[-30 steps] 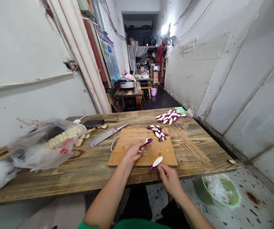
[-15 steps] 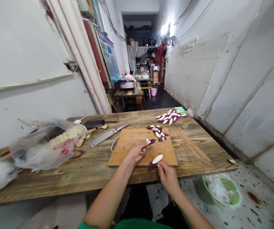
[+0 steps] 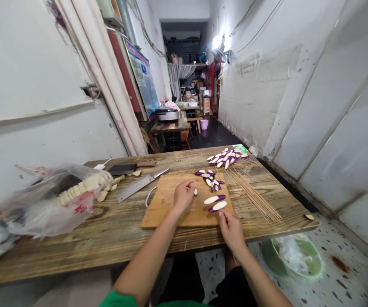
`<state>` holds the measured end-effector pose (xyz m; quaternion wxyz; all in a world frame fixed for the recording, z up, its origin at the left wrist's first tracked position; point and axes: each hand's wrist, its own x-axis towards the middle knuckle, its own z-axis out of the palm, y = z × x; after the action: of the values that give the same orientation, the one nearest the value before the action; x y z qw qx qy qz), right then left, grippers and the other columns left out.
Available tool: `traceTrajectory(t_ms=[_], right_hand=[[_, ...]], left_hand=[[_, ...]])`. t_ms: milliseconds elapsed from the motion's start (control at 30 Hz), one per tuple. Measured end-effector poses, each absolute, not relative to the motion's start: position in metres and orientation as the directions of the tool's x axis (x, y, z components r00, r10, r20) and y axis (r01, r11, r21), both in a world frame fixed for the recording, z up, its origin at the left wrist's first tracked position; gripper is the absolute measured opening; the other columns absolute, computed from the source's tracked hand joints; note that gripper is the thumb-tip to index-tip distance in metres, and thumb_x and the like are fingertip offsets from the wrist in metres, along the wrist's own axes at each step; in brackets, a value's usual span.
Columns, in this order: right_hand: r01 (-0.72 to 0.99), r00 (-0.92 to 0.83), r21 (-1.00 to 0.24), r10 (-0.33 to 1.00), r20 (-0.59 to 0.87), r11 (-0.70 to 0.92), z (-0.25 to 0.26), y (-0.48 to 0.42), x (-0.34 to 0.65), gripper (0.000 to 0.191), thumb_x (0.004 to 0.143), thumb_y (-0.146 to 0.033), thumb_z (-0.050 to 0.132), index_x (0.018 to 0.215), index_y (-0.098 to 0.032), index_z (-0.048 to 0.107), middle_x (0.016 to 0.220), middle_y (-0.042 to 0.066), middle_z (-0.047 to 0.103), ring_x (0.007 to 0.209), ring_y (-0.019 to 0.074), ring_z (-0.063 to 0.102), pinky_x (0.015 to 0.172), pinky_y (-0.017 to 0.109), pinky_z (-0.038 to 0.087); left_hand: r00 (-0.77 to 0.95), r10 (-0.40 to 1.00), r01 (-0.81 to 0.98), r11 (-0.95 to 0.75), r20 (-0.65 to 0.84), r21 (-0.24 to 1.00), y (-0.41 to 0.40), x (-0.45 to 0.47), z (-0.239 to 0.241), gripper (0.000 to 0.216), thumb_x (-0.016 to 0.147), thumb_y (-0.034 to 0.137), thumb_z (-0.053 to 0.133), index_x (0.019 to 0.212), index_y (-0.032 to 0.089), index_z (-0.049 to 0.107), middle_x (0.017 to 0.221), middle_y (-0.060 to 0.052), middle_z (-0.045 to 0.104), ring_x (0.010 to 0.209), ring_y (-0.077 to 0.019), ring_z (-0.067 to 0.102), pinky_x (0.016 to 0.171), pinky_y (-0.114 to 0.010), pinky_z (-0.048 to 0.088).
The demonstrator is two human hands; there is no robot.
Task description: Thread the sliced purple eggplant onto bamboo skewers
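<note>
My right hand [image 3: 231, 226] is closed in a pinch on a thin bamboo skewer, whose end shows below the wrist. Right at its fingertips is an eggplant slice [image 3: 218, 207] with white flesh and purple skin. A second eggplant slice [image 3: 212, 199] sits just beyond the first; whether the skewer passes through both is hidden. Over the wooden cutting board [image 3: 161, 209], my left hand [image 3: 184, 196] has its fingers curled, and the pale end of another eggplant slice [image 3: 195, 192] shows at them. A small pile of eggplant pieces [image 3: 212, 182] lies on the board's far right.
A heap of skewered eggplant [image 3: 225, 157] and loose bamboo skewers [image 3: 254, 196] lie on the right. Left of the board are a cleaver [image 3: 135, 187], a dark-bladed knife [image 3: 123, 169] and a plastic bag [image 3: 52, 209] with pale slices. A green bin [image 3: 270, 256] stands below the table's right edge.
My left hand has moved left and back from the slice it held. That slice now sits beside the one at my right hand, which has shifted slightly right.
</note>
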<state>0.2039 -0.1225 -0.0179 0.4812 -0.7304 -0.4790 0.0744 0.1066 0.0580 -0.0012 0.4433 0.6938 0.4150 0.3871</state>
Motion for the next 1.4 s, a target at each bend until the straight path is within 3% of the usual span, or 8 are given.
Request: traceTrajectory(t_ms=[200,467,600,767,900,967,1200,1400], right_hand=[[0.563,0.538,-0.822,0.794,0.282,-0.090,-0.019,-0.126,0.208,0.037,0.091,-0.038,0.038,0.087,-0.014,0.066,0.061,0.002,0.060,0.054,0.0142,0.053,0.052,0.021,0.038],[0.485,0.537,-0.871,0.812,0.230,-0.074,-0.020,-0.126,0.208,0.037,0.091,-0.039,0.038,0.082,-0.014,0.064,0.055,-0.002,0.049,0.050,0.0116,0.044,0.048,0.021,0.032],[0.499,0.535,-0.864,0.807,0.249,-0.064,-0.018,-0.131,0.207,0.037,0.091,-0.039,0.038,0.087,-0.013,0.065,0.059,-0.001,0.054,0.052,0.0123,0.048,0.051,0.021,0.035],[0.557,0.507,-0.830,0.808,0.299,-0.042,-0.013,-0.142,0.198,0.034,0.091,-0.035,0.039,0.089,-0.015,0.066,0.066,0.002,0.063,0.058,0.0144,0.055,0.057,0.022,0.041],[0.586,0.457,-0.810,0.831,0.317,-0.014,-0.008,-0.146,0.187,0.030,0.091,-0.032,0.041,0.089,-0.016,0.066,0.073,0.005,0.068,0.064,0.0159,0.061,0.060,0.022,0.044],[0.605,0.404,-0.796,0.863,0.303,-0.003,-0.006,-0.147,0.182,0.029,0.091,-0.030,0.040,0.089,-0.016,0.066,0.073,0.004,0.068,0.065,0.0159,0.061,0.061,0.023,0.043],[0.631,0.272,-0.776,0.936,0.222,0.000,-0.004,-0.148,0.168,0.032,0.092,-0.028,0.037,0.092,-0.017,0.067,0.076,0.005,0.068,0.068,0.0164,0.062,0.064,0.023,0.043],[0.608,0.306,-0.794,0.926,0.219,-0.013,-0.005,-0.152,0.164,0.031,0.092,-0.028,0.038,0.095,-0.017,0.067,0.078,0.005,0.069,0.068,0.0168,0.063,0.064,0.024,0.043]], left_hand=[[0.621,0.694,0.261,-0.622,0.365,0.738,0.108,0.157,-0.002,0.035,0.078,0.012,0.055,0.110,0.021,0.065,0.116,-0.008,0.062,0.110,-0.0239,0.050,0.099,-0.034,0.030],[0.670,0.675,0.347,-0.654,0.310,0.672,0.120,0.185,-0.006,0.016,0.075,0.015,0.059,0.085,0.020,0.071,0.099,-0.009,0.067,0.100,-0.0239,0.054,0.093,-0.035,0.032],[0.599,0.742,0.150,-0.472,0.300,0.869,0.107,0.166,0.001,0.019,0.072,0.012,0.057,0.086,0.016,0.070,0.085,-0.007,0.068,0.077,-0.0176,0.059,0.074,-0.027,0.041],[0.630,0.774,0.026,-0.092,0.055,0.995,0.070,0.114,0.006,0.012,0.068,0.018,0.065,0.077,0.011,0.069,0.070,-0.005,0.066,0.058,-0.0118,0.054,0.056,-0.021,0.039],[0.719,0.672,-0.123,0.370,-0.174,0.921,0.050,0.077,0.004,0.015,0.070,0.023,0.068,0.078,0.011,0.066,0.078,-0.008,0.067,0.068,-0.0147,0.061,0.065,-0.025,0.048],[0.744,0.630,-0.178,0.508,-0.222,0.843,0.047,0.067,0.003,0.017,0.071,0.023,0.069,0.083,0.012,0.064,0.085,-0.009,0.068,0.074,-0.0170,0.064,0.073,-0.032,0.051],[0.689,0.680,-0.213,0.522,-0.252,0.826,0.039,0.064,0.001,0.028,0.078,0.030,0.065,0.102,0.015,0.061,0.081,-0.005,0.063,0.061,-0.0116,0.061,0.057,-0.027,0.052],[0.656,0.684,-0.148,0.531,-0.320,0.834,0.032,0.070,-0.001,0.032,0.084,0.037,0.057,0.110,0.019,0.055,0.074,-0.001,0.056,0.058,-0.0127,0.061,0.056,-0.029,0.053]])
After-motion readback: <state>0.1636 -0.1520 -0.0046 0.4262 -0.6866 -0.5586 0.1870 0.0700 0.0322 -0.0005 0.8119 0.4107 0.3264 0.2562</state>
